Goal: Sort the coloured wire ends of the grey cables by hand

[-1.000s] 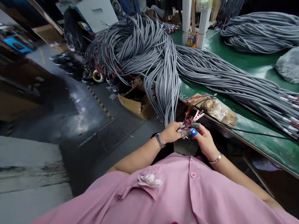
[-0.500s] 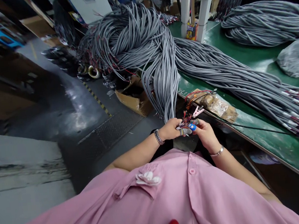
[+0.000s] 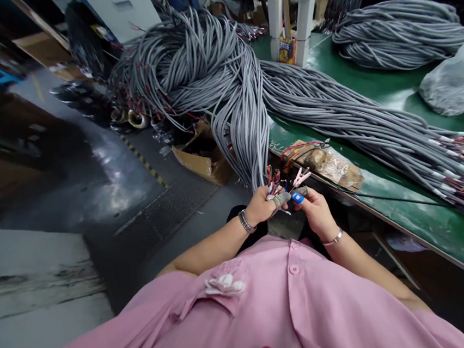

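Observation:
My left hand (image 3: pixel 263 206) is closed around a grey cable's end, where thin coloured wires (image 3: pixel 274 180) fan out above the fingers. Grey coverings sit on finger tips of both hands. My right hand (image 3: pixel 316 214) is pinched beside it, a blue cover (image 3: pixel 298 198) on its thumb; what lies between thumb and finger is too small to make out. Just beyond the right fingers a pale pink clip (image 3: pixel 300 178) stands at the bench edge. Behind my left hand hangs a thick bunch of grey cables (image 3: pixel 248 134).
A green bench (image 3: pixel 420 232) runs along the right, bearing long grey cables (image 3: pixel 344 103), a cable coil (image 3: pixel 399 35), a plastic bag (image 3: pixel 455 78) and a taped board (image 3: pixel 330 167). An open cardboard box (image 3: pixel 202 160) stands on the floor under the hanging cables.
My left hand has moved slightly left, and the wire ends now stand upright and fanned out above it. The hands are a little farther apart. The whole view has shifted slightly.

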The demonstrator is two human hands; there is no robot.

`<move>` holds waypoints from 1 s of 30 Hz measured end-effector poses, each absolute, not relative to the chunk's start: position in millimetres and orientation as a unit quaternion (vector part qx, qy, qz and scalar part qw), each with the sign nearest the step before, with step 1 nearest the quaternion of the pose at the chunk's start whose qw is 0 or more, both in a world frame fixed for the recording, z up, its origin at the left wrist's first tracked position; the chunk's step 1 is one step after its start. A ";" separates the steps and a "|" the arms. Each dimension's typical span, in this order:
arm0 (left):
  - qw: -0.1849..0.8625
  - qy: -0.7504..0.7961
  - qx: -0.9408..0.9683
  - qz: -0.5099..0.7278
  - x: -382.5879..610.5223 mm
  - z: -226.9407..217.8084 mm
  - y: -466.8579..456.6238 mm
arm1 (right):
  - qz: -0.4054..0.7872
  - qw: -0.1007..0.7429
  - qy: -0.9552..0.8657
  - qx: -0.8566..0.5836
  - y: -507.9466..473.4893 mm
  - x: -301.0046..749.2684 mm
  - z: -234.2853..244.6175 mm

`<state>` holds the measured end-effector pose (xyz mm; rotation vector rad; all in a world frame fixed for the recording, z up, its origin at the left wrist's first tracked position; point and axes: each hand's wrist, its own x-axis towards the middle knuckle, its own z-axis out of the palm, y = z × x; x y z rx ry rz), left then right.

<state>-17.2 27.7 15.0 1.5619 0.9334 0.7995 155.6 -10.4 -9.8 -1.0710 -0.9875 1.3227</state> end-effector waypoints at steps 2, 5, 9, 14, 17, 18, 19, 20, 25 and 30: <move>0.545 0.401 0.649 0.349 -15.9 15.0 27.3 | 0.560 0.556 -0.419 -0.449 -11.5 155.6 -9.8; 0.552 0.410 0.631 0.360 -14.8 15.8 27.1 | 0.564 0.555 -0.419 -0.445 -12.8 155.7 -11.8; 0.568 0.421 0.611 0.356 -15.4 17.9 28.4 | 0.568 0.549 -0.415 -0.451 -11.6 155.0 -14.5; 0.578 0.404 0.621 0.343 -17.4 15.4 30.2 | 0.573 0.555 -0.417 -0.435 -4.8 145.7 -4.4; 0.572 0.405 0.624 0.345 -17.2 12.1 29.7 | 0.571 0.561 -0.401 -0.445 -1.3 138.7 1.2; 0.566 0.408 0.628 0.344 -17.1 11.3 29.3 | 0.569 0.565 -0.394 -0.450 -0.6 137.3 1.4; 0.560 0.411 0.632 0.343 -16.9 10.7 29.0 | 0.566 0.568 -0.388 -0.454 -0.3 136.4 0.7; 0.555 0.411 0.637 0.343 -16.7 10.4 28.7 | 0.563 0.570 -0.386 -0.457 -0.2 136.1 -0.6; 0.550 0.410 0.639 0.347 -15.7 10.4 27.1 | 0.561 0.579 -0.373 -0.459 -2.2 136.6 -10.7; 0.544 0.408 0.641 0.356 -16.5 10.6 26.8 | 0.595 0.584 -0.334 -0.440 -2.3 133.1 -15.5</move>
